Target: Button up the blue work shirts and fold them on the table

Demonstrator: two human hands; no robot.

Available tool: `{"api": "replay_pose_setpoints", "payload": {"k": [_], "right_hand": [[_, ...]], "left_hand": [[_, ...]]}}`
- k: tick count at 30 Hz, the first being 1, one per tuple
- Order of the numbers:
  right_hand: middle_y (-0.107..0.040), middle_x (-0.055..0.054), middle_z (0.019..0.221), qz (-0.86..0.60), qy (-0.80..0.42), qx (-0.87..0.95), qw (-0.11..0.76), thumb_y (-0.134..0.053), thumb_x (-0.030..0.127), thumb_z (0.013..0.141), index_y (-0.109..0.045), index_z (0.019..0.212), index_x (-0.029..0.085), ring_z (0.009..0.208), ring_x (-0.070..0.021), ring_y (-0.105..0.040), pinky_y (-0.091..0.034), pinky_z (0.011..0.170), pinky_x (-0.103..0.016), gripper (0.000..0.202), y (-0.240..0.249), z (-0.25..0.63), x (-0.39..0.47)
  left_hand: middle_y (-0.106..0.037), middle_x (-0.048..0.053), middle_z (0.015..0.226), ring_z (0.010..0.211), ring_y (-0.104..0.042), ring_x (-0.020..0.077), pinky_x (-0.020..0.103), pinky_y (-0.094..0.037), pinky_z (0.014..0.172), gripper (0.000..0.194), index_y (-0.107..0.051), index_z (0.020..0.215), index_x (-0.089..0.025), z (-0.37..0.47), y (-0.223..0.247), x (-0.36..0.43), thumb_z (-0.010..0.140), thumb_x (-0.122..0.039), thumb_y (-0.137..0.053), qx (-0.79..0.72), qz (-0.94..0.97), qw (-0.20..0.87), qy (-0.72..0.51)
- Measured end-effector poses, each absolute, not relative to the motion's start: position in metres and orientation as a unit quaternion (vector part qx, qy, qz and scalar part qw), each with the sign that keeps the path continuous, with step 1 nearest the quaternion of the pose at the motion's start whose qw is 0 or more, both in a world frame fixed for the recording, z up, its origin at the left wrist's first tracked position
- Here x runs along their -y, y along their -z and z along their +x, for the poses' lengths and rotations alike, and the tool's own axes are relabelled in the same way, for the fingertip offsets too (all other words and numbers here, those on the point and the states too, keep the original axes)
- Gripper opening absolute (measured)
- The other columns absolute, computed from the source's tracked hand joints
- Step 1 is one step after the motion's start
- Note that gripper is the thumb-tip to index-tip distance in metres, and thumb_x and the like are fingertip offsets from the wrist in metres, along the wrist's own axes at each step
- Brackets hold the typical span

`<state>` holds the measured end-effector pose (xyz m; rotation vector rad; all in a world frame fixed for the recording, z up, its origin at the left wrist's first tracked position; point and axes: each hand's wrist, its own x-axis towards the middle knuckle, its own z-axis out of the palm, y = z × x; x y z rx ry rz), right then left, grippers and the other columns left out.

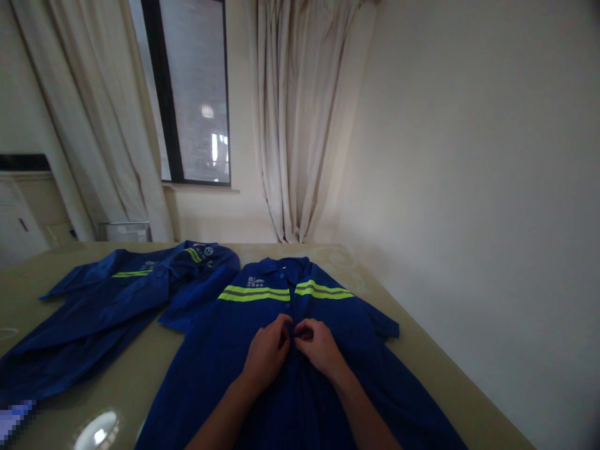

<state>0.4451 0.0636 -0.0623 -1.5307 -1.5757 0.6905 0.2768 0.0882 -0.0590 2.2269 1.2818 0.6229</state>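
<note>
A blue work garment (pixel 210 350) with yellow-green reflective stripes across the chest lies spread on the table, collar away from me. Both hands are at its front opening, just below the stripes. My left hand (pixel 269 347) pinches the left edge of the opening, fingertips closed on the cloth. On the other edge, my right hand (pixel 319 345) has its thumb and forefinger pressed together on the fabric. The two hands are close but apart. Any button between the fingers is too small to make out.
More blue clothing (pixel 117 300) with similar stripes lies to the left, its pieces overlapping. The beige table (pixel 375 300) runs along a wall at the right. Behind it are curtains (pixel 300 125) and a window (pixel 199 94). A pale round shiny thing (pixel 97 431) shows near the front left.
</note>
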Motion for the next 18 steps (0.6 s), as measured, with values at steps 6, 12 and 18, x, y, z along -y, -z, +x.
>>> {"api": "replay_pose_setpoints", "payload": {"k": [6,12,18], "right_hand": [[-0.069,0.000,0.076,-0.607,-0.261,0.643,0.386,-0.058,0.005,0.069,-0.075,0.089,0.018,0.071,-0.0168,-0.064,-0.046,0.065,-0.025,0.030,0.059,0.445,-0.061],[-0.067,-0.004,0.087,-0.662,-0.167,0.637,0.358,-0.057,0.005,0.075,-0.079,0.087,0.023,0.078,-0.0179,-0.064,-0.046,0.072,-0.027,0.032,0.058,0.442,-0.058],[-0.067,-0.004,0.089,-0.665,-0.172,0.640,0.345,-0.072,0.018,0.077,-0.078,0.084,0.022,0.083,-0.0201,-0.066,-0.047,0.075,-0.028,0.010,0.059,0.445,-0.057]], "left_hand": [[-0.070,0.000,0.104,0.092,-0.064,0.0171,0.028,-0.040,0.081,0.028,-0.063,0.111,-0.028,0.278,0.059,-0.084,0.095,-0.015,-0.046,-0.453,0.829,0.215,-0.248],[-0.071,0.001,0.092,0.087,-0.065,0.0177,0.027,-0.041,0.074,0.014,-0.066,0.098,-0.024,0.280,0.062,-0.088,0.094,-0.025,-0.053,-0.476,0.801,0.243,-0.269],[-0.072,-0.001,0.089,0.082,-0.065,0.0162,0.026,-0.044,0.073,0.023,-0.071,0.101,-0.023,0.276,0.065,-0.095,0.085,-0.016,-0.057,-0.459,0.793,0.302,-0.262]]}}
